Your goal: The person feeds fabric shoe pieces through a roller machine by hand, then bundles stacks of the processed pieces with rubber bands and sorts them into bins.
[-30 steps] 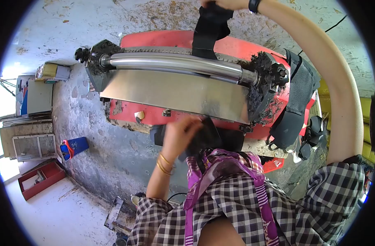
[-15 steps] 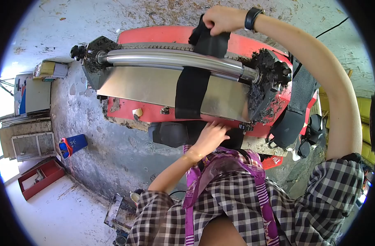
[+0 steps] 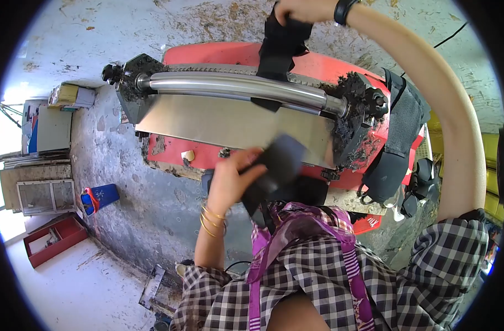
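A red machine [image 3: 208, 52] with a steel roller [image 3: 235, 87] and a flat metal plate [image 3: 208, 121] stands before me. Beyond the roller my right hand [image 3: 304, 10] is closed on a black fabric strip [image 3: 282, 47], partly cut off by the top edge of the view. The strip's tail end shows just on the near side of the roller. In front of the plate my left hand [image 3: 232, 179] grips another black fabric piece [image 3: 282, 160], blurred by motion, between thumb and fingers. More dark pieces [image 3: 310, 190] lie near my apron.
Dark lint clumps [image 3: 348, 88] cling to the machine's right end. Black fabric pieces [image 3: 401, 121] hang over that side. A blue bin [image 3: 102, 197] and a red tray [image 3: 56, 240] are at the left. A black cord [image 3: 450, 37] runs at the upper right.
My right hand has pulled the strip farther away through the roller, so most of it has left the plate. My left hand has risen from the near edge with a black piece.
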Demonstrator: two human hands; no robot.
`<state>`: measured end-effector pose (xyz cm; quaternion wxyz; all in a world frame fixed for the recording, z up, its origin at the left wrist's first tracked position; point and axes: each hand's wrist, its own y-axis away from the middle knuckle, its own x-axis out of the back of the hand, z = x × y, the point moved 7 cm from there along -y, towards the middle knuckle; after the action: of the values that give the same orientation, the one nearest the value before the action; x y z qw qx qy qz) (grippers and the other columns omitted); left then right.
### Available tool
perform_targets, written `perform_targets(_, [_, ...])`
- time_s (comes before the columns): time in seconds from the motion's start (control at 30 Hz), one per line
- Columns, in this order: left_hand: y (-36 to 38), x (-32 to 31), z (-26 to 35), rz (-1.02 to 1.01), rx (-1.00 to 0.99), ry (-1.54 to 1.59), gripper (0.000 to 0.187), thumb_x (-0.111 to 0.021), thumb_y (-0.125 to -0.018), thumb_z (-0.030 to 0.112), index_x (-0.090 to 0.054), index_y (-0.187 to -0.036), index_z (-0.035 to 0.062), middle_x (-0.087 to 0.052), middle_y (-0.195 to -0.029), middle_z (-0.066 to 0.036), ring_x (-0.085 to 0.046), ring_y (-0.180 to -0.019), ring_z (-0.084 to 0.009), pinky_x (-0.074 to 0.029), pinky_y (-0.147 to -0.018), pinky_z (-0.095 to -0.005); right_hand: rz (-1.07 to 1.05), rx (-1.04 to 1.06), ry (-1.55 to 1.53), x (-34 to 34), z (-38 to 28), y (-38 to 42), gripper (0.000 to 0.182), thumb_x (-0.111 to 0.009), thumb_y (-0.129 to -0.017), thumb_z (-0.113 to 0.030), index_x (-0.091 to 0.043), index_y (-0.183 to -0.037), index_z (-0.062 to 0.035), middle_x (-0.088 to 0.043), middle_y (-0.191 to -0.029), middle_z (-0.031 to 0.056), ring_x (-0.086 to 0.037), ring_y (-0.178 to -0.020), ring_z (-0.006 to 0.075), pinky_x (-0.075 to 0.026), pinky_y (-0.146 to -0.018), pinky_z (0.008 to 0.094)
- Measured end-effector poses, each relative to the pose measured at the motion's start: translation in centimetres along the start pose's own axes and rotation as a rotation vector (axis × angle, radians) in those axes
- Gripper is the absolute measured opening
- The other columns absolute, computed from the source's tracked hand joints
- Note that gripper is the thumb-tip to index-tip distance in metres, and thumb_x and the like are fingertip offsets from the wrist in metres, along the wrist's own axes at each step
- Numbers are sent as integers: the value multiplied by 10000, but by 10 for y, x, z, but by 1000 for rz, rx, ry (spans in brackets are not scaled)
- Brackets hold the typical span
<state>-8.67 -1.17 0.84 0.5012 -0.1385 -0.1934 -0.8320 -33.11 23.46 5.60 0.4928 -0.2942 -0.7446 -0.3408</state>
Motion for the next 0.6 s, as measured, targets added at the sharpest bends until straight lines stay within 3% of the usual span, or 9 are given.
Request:
perform_targets(0.03, [-10, 6, -7, 10, 228, 11, 327, -713, -770, 124, -638, -1066, 6, -679, -935, -177, -679, -858, -264, -513, -727, -323, 0, 125, -10, -17, -17, 2, 125, -546, -748, -58, -611, -844, -12, -591, -688, 137, -571, -656, 289, -452, -617, 437])
perform_targets(0.07, [-25, 8, -4, 71, 165, -36, 311, -707, -775, 120, -638, -1054, 3, -677, -928, -177, -676, -849, -278, -511, -713, -335, 0, 252, -21, -33, -34, 5, 140, -586, -727, -142, -593, -711, -2, -609, -663, 117, -615, -665, 259, -486, -631, 410])
perform_targets(0.17, [-54, 8, 7, 270, -28, -153, 256, -687, -790, 108, -642, -1016, -4, -674, -910, -178, -668, -829, -314, -504, -682, -358, -475, 183, 60, -87, -70, 14, 204, -560, -817, -177, -663, -927, -39, -572, -942, 132, -546, -926, 281, -450, -799, 378])
perform_targets(0.23, [-55, 13, 24, 420, -168, -186, 212, -672, -803, 100, -649, -986, -3, -673, -903, -177, -662, -822, -332, -501, -674, -361, -448, 92, -30, -96, -70, 15, 268, -598, -794, -263, -624, -909, -22, -560, -921, 132, -534, -906, 275, -449, -772, 375])
perform_targets(0.33, [-16, 3, 48, 242, -371, -172, 155, -650, -812, 75, -651, -953, 10, -667, -866, -153, -653, -811, -311, -502, -689, -347, -244, 9, -49, -75, -56, 10, 302, -652, -746, -288, -574, -837, -11, -545, -817, 126, -532, -779, 279, -449, -686, 388])
perform_targets(0.4, [11, -79, 2, -406, 54, 384, 142, -658, -789, 105, -635, -901, 20, -651, -840, -115, -632, -802, -287, -497, -697, -357, -126, -17, -43, -57, -44, 7, 287, -662, -731, -264, -561, -809, -8, -542, -781, 123, -534, -732, 277, -449, -652, 393])
perform_targets(0.47, [23, -150, -36, -365, -412, -290, 160, -664, -755, 170, -614, -839, 44, -609, -779, -60, -599, -799, -240, -471, -718, -370, -12, -19, -50, -31, -33, 8, 239, -654, -726, -215, -565, -801, -6, -549, -768, 122, -544, -714, 271, -454, -639, 394])
perform_targets(0.57, [21, -191, -57, -91, -687, -622, 175, -656, -738, 227, -611, -803, 72, -590, -777, -30, -575, -811, -213, -442, -741, -364, 20, -93, 23, 1, -24, 9, 77, -579, -750, -48, -582, -819, -14, -552, -689, 150, -507, -636, 311, -398, -587, 455])
perform_targets(0.6, [19, -198, -66, -151, -693, -607, 161, -656, -738, 224, -614, -804, 83, -586, -782, -26, -568, -819, -207, -437, -746, -362, 69, -92, 48, 12, -20, 11, 83, -596, -745, -71, -559, -795, -16, -551, -696, 155, -509, -641, 313, -396, -586, 450])
